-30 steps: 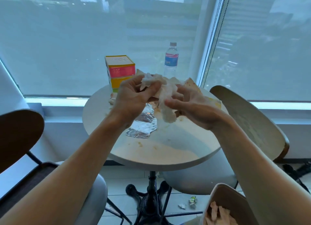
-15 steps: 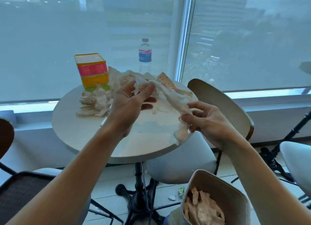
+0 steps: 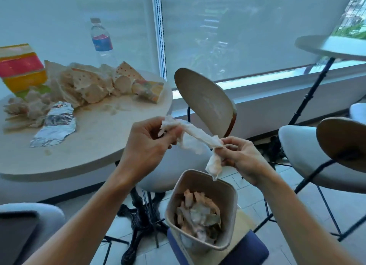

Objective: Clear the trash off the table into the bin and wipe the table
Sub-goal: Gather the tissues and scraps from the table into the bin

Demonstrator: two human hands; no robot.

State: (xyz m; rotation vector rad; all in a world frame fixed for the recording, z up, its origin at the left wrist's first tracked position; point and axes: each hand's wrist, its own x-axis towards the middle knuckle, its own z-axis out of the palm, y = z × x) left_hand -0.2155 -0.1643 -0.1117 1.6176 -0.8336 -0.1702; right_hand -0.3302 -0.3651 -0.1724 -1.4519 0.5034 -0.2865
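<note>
Both of my hands hold one crumpled white tissue (image 3: 195, 138) stretched between them. My left hand (image 3: 146, 146) pinches its upper end past the table's right edge. My right hand (image 3: 239, 155) grips the lower end, whose tail dangles just above the beige bin (image 3: 227, 187). The bin stands on the floor and holds several crumpled papers. On the round white table (image 3: 95, 144) lie a piece of foil (image 3: 55, 126), crumpled tissues (image 3: 25, 108) and a heap of paper wrappers and cups (image 3: 103, 82).
A colourful box (image 3: 19, 66) and a water bottle (image 3: 101, 41) stand at the table's back, by the window. A chair (image 3: 206, 104) sits right behind the bin, another chair (image 3: 324, 153) at right. A second table (image 3: 332, 46) is at far right.
Both hands carried the tissue off the table, rightward and down, to above the bin. My view swung right, so the table now lies at left.
</note>
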